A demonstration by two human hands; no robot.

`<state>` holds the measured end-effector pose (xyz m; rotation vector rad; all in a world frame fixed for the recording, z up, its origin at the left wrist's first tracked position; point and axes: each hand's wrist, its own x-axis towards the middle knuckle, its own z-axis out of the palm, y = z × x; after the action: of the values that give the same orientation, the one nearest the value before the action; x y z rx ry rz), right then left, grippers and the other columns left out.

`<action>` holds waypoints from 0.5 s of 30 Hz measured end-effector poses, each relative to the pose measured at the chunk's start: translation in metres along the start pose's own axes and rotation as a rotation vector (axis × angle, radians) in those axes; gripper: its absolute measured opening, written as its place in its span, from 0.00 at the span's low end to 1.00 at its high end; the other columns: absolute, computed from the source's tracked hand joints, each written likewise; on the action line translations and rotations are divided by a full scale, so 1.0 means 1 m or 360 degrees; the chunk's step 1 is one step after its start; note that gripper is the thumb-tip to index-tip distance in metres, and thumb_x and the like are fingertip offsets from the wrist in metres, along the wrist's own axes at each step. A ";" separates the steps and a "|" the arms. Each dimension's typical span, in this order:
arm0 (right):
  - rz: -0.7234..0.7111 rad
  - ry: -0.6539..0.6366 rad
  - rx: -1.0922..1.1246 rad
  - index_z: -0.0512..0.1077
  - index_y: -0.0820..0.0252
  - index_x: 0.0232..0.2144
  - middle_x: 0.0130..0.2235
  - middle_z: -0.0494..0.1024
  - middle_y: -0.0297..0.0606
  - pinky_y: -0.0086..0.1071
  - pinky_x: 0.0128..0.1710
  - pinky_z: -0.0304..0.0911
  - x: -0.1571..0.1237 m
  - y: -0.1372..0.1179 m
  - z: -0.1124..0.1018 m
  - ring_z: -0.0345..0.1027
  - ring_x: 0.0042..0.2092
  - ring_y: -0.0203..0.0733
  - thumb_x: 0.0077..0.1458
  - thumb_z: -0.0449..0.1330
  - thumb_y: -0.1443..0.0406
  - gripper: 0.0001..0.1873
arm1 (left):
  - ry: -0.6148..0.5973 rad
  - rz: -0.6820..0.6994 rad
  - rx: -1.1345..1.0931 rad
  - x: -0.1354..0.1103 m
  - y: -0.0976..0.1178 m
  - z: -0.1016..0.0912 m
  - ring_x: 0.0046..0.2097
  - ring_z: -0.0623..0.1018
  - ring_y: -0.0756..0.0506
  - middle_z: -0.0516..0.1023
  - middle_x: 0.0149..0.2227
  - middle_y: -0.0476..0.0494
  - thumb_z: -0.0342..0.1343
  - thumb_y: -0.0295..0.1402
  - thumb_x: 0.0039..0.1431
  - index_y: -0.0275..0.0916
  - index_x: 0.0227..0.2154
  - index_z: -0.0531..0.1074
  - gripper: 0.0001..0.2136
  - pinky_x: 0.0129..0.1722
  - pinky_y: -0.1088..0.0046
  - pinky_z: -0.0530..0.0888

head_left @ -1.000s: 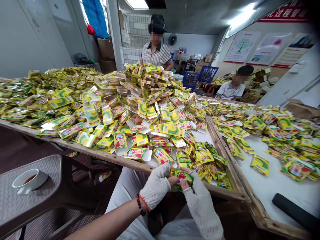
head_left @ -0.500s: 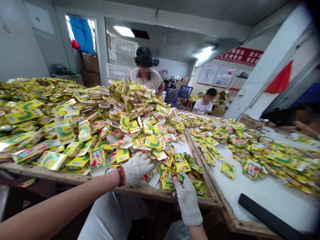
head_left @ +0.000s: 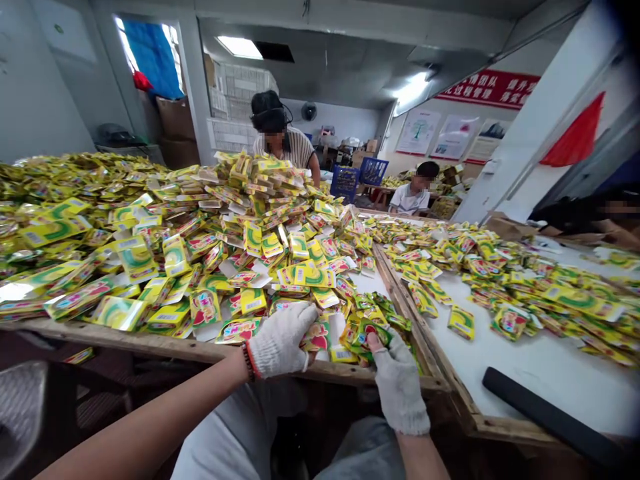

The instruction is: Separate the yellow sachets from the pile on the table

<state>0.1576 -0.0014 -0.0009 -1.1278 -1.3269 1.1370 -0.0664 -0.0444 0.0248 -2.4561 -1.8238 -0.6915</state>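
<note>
My left hand (head_left: 285,340), in a white knit glove, is closed around the edge of a small yellow box (head_left: 319,335) with red print and a pale open flap, just above the table's front rim. To its right, my gloved right hand (head_left: 401,383) pinches a shiny green and yellow packet (head_left: 367,333), its bare thumb tip lying on top. More green packets (head_left: 383,308) lie in the corner beyond that hand. A large heap of yellow boxes (head_left: 175,257), many with open flaps, rises in front of both hands.
A wooden divider (head_left: 400,293) separates this table from a white one (head_left: 520,373) bearing more boxes. A long black bar (head_left: 545,410) lies at right. One person (head_left: 285,143) stands behind the heap; another (head_left: 411,197) sits farther back. A chair (head_left: 45,413) is at lower left.
My left hand has gone from reaching flat over the boxes to gripping one yellow box near the rim. The right hand still holds the green packet; the view has shifted slightly.
</note>
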 end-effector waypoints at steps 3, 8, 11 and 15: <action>-0.0053 -0.0178 -0.0259 0.72 0.62 0.44 0.35 0.78 0.40 0.33 0.26 0.68 0.005 -0.002 -0.003 0.69 0.27 0.40 0.51 0.60 0.49 0.25 | -0.0100 -0.0118 0.0028 -0.006 0.007 0.002 0.57 0.68 0.36 0.64 0.58 0.35 0.58 0.35 0.44 0.42 0.57 0.56 0.34 0.54 0.58 0.68; -0.0289 -0.0295 -0.0797 0.75 0.65 0.43 0.41 0.79 0.47 0.41 0.44 0.68 0.014 0.001 -0.008 0.72 0.41 0.51 0.50 0.59 0.49 0.27 | -0.0291 -0.0099 0.0136 -0.011 0.012 -0.009 0.56 0.67 0.37 0.64 0.58 0.39 0.60 0.31 0.40 0.45 0.53 0.58 0.33 0.54 0.58 0.67; -0.0377 -0.0415 -0.1029 0.75 0.65 0.43 0.42 0.79 0.49 0.45 0.49 0.65 0.014 0.000 -0.006 0.71 0.46 0.54 0.52 0.57 0.50 0.26 | -0.0384 -0.0095 0.0181 -0.012 0.017 -0.013 0.54 0.69 0.37 0.66 0.54 0.41 0.60 0.31 0.39 0.45 0.51 0.60 0.31 0.52 0.57 0.68; -0.0509 -0.0363 -0.1153 0.76 0.63 0.44 0.43 0.79 0.50 0.44 0.51 0.64 0.005 -0.004 0.007 0.71 0.46 0.54 0.54 0.56 0.54 0.22 | -0.0350 -0.0136 0.0058 -0.013 0.028 -0.002 0.50 0.71 0.37 0.68 0.52 0.38 0.59 0.33 0.40 0.41 0.49 0.62 0.28 0.49 0.60 0.70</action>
<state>0.1498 0.0032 0.0030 -1.2378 -2.1089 0.5581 -0.0451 -0.0659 0.0294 -2.5322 -2.0052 -0.3999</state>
